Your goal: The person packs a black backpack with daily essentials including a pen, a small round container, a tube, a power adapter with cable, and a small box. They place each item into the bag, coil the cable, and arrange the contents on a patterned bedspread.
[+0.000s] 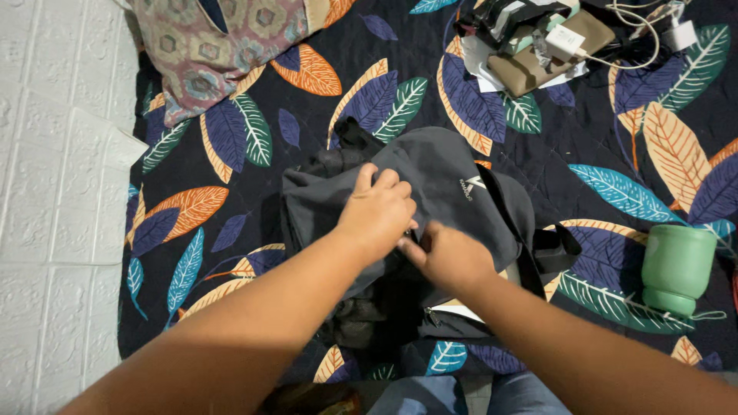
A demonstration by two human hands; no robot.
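A: Position of hands?
B: Left hand palm-down on top of grey backpack, fingers curled, gripping a fold of fabric. Right hand just beside it, fingers closed on the bag's edge; exact item pinched, cannot tell.

A: Location of backpack?
B: Directly beneath both hands, flat on leaf-print bedspread.

A: Surroundings, farther out?
B: Green jar to the right, well apart. Patterned pillow top left. Charger and cable on clutter, top right.

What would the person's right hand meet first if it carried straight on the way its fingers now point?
Probably the left hand: the right hand points up-left and already seems to touch it on the grey backpack, though depth is unclear.
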